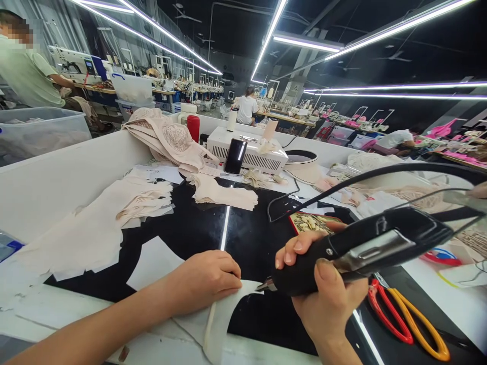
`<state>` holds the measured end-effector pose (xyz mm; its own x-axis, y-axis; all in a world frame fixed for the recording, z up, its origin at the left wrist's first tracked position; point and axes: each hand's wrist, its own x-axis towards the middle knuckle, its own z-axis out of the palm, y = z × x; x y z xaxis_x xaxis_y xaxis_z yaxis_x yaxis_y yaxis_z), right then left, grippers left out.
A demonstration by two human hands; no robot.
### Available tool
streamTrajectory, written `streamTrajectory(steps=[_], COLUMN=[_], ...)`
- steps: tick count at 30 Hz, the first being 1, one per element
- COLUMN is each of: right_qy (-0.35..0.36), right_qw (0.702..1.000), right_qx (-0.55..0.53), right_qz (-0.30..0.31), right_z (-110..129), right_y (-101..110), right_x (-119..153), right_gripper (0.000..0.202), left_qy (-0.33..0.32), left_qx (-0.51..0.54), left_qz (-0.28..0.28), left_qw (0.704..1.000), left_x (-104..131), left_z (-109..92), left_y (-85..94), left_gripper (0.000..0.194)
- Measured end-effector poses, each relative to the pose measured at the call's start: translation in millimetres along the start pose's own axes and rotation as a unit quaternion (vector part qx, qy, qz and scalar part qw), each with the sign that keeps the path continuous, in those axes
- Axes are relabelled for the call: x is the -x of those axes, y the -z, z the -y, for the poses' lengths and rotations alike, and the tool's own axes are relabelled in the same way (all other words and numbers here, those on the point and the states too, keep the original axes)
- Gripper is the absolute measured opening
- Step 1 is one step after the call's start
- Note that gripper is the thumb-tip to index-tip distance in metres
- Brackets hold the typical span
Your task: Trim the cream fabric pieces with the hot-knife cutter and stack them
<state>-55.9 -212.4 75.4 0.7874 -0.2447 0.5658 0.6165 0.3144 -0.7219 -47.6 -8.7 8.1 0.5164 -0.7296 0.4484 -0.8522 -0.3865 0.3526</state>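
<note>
My left hand (pixel 207 281) lies closed over a pale fabric piece (pixel 222 324) on the glossy black board (pixel 258 238), its fingers pressed together at the fabric's edge. My right hand (pixel 323 289) is wrapped round a black handheld tool (pixel 365 248) with a silver plate and a cable at its rear. The tool's narrow metal tip meets the right end of the fabric, just right of my left fingers. Under my left forearm a white sheet (pixel 154 261) shows in part.
Scissors (pixel 414 324) with red and orange handles lie at the right. Pale fabric stacks (pixel 87 223) cover the left. Behind stand a phone (pixel 236 156), a white vented box (pixel 218 142) and a red cylinder (pixel 193 128). Seated people and sewing machines fill the background.
</note>
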Motion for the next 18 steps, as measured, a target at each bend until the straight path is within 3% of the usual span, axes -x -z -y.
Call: streamTrajectory(steps=[12, 18], right_qy=[-0.019, -0.061], right_qw=[0.999, 0.996], right_qx=[0.028, 0.044], right_qz=[-0.013, -0.044], right_z=[-1.6, -16.0], right_y=[5.6, 23.2], right_x=[3.4, 6.0], right_gripper=[0.035, 0.042], left_qy=[-0.007, -0.024], left_qx=[-0.024, -0.069], left_qz=[0.009, 0.005], left_qw=[1.0, 0.997], left_x=[-1.3, -1.9], left_z=[0.2, 4.8], left_y=[-1.6, -9.3], left_gripper=[0.015, 0.013])
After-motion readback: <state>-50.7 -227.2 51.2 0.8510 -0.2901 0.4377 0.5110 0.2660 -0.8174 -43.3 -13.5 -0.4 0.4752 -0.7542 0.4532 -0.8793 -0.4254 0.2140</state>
